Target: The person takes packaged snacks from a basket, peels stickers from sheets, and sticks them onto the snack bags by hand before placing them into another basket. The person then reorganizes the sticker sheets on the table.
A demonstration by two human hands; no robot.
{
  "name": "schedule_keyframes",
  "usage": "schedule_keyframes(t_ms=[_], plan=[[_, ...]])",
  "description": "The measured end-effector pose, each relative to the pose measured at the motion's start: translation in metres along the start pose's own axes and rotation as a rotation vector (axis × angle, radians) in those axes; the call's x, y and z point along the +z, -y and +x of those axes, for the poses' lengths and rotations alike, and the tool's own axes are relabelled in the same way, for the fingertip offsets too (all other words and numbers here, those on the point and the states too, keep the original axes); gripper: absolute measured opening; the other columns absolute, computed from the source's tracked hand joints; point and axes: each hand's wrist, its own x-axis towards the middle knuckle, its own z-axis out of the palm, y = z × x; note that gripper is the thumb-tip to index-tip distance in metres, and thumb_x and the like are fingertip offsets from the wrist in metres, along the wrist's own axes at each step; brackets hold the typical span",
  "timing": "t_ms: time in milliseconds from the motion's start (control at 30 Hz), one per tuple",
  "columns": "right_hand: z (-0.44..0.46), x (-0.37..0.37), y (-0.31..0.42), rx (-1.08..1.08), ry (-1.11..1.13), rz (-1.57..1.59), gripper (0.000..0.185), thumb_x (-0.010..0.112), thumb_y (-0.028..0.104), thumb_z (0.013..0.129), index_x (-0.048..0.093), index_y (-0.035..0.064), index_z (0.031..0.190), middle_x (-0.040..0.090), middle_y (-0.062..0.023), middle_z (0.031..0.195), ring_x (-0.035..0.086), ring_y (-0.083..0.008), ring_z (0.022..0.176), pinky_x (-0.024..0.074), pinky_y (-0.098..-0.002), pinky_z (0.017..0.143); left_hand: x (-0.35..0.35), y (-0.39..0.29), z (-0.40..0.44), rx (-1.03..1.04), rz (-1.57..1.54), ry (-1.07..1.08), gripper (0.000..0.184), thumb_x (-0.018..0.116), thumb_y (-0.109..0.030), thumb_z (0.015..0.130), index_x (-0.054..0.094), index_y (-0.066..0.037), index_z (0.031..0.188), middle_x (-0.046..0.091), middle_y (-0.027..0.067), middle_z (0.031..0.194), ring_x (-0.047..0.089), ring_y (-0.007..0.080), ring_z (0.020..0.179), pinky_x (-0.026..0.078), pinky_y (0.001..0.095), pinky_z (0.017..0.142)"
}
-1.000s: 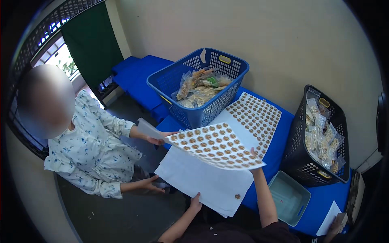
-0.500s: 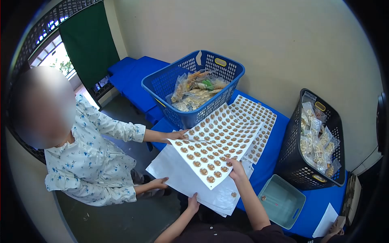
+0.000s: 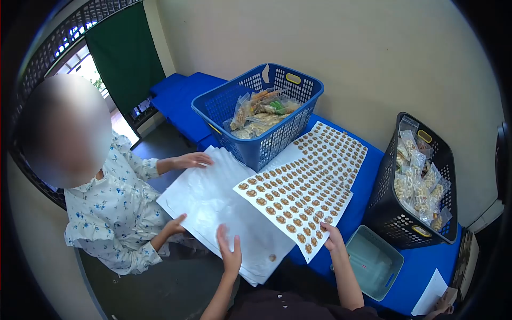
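Observation:
My right hand [image 3: 335,239] pinches the near right corner of a sticker sheet [image 3: 282,202] covered in rows of round brown labels. That sheet lies over another sticker sheet [image 3: 341,140] on the blue-covered table. With its fingers apart and slightly blurred, my left hand [image 3: 230,253] is over the near edge of a stack of white backing sheets [image 3: 208,205]; I cannot tell whether it touches them. One loose round label shows near that stack's front corner. Across from me, another person's hand [image 3: 175,226] holds the stack's left edge, and their other hand [image 3: 193,159] hovers by its far edge.
Behind the sheets stands a blue basket [image 3: 253,149] of packed bags. To the right are a black basket [image 3: 381,213] with more bags and a shallow grey-green tray [image 3: 376,261]. At the lower right edge, a further hand [image 3: 444,305] is near a white paper [image 3: 431,292].
The white stack has shifted left toward the other person, whose far hand has lifted off. My left hand has let go of its edge and opened. The sticker sheet has lowered and moved right.

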Motion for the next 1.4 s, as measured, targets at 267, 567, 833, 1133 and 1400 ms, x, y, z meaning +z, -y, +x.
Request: schedule_keyframes(t_ms=[267, 567, 833, 1133, 1400], plan=[[-0.043, -0.028, 0.022, 0.016, 0.051, -0.206, 0.044, 0.057, -0.001, 0.075, 0.043, -0.0019, 0.116, 0.054, -0.0163, 0.108, 0.057, -0.0280, 0.096, 0.0480, -0.0415, 0.082, 0.029, 0.014, 0.017, -0.468, -0.812, 0.445, 0.059, 0.029, -0.052, 0.089, 0.027, -0.012, 0.132, 0.040, 0.0089, 0.128, 0.044, 0.0233, 0.114, 0.038, 0.0439, 0.090], [-0.061, -0.053, 0.038, -0.107, -0.092, -0.348, 0.040, 0.059, -0.001, 0.073, 0.047, -0.0015, 0.112, 0.056, -0.0126, 0.105, 0.056, -0.0229, 0.094, 0.0459, -0.0374, 0.082, 0.035, 0.010, 0.024, -0.467, -0.425, 0.674, 0.043, 0.045, -0.013, 0.088, 0.034, 0.000, 0.127, 0.051, 0.0099, 0.116, 0.052, 0.0166, 0.102, 0.042, 0.0289, 0.084], [-0.049, -0.083, 0.037, -0.499, -0.476, -0.720, 0.033, 0.054, -0.003, 0.073, 0.051, -0.0037, 0.106, 0.059, -0.0130, 0.099, 0.057, -0.0196, 0.087, 0.0440, -0.0331, 0.079, 0.108, 0.074, 0.051, 0.120, 0.354, 0.966, 0.043, 0.054, -0.022, 0.082, 0.045, -0.001, 0.118, 0.054, 0.0238, 0.107, 0.052, 0.0378, 0.099, 0.042, 0.0369, 0.085], [-0.096, -0.050, 0.046, -0.717, -0.769, -1.155, 0.026, 0.048, -0.002, 0.074, 0.056, -0.0044, 0.100, 0.062, -0.0121, 0.090, 0.057, -0.0161, 0.083, 0.0427, -0.0292, 0.076, 0.205, 0.151, 0.093, 0.454, 0.516, 1.190, 0.065, 0.062, -0.034, 0.073, 0.036, -0.004, 0.125, 0.039, 0.0202, 0.125, 0.035, 0.0353, 0.118, 0.032, 0.0450, 0.095], [-0.131, 0.008, 0.018, -0.582, -0.939, -0.768, 0.025, 0.049, -0.001, 0.077, 0.054, -0.0053, 0.101, 0.061, -0.0095, 0.092, 0.055, -0.0138, 0.083, 0.0432, -0.0278, 0.073, 0.239, 0.172, 0.094, 0.709, 0.827, 1.197, 0.090, 0.069, -0.045, 0.059, 0.030, -0.005, 0.129, 0.016, 0.0194, 0.137, 0.006, 0.0400, 0.128, 0.005, 0.0661, 0.094]])
